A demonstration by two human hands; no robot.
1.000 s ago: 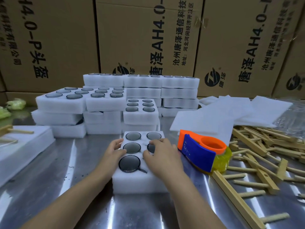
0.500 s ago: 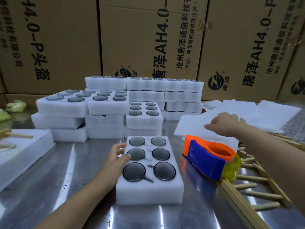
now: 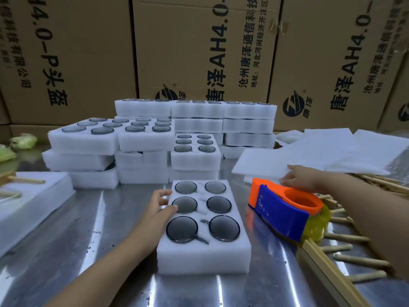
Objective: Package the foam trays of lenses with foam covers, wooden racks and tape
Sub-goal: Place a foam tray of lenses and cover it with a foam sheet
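1. Brown cardboard cartons (image 3: 199, 52) printed with black lettering: a row standing as a wall along the far edge.
2. Shiny steel table (image 3: 99, 229): bears every item below.
3. Stacks of white foam trays (image 3: 194, 161): several piles at centre back in front of the cartons. The top trays show round grey lenses in their pockets.
4. Thin white foam cover sheets (image 3: 332, 156): a loose overlapping heap at right rear.
5. Pale wooden racks with pegs (image 3: 360, 260): lying at the right, one rail running toward the near right corner, more under the sheets.
6. White foam tray with six pockets (image 3: 203, 260): near centre, flat on the table, uncovered.
7. Orange-and-blue plastic tape dispenser (image 3: 278, 216): just right of that tray, with a yellowish tape roll (image 3: 316, 224) at its rear, which lies against the rack.
8. Left hand (image 3: 155, 207): fingers relaxed and spread along the tray's left edge, thumb on top beside the middle-left pocket.
9. Right hand (image 3: 303, 177): on the near edge of the cover sheets, behind the dispenser; cannot tell whether the fingers pinch a sheet or only rest on it.
10. Six dark round glass lenses (image 3: 224, 228): two columns of three, seated in the near tray.
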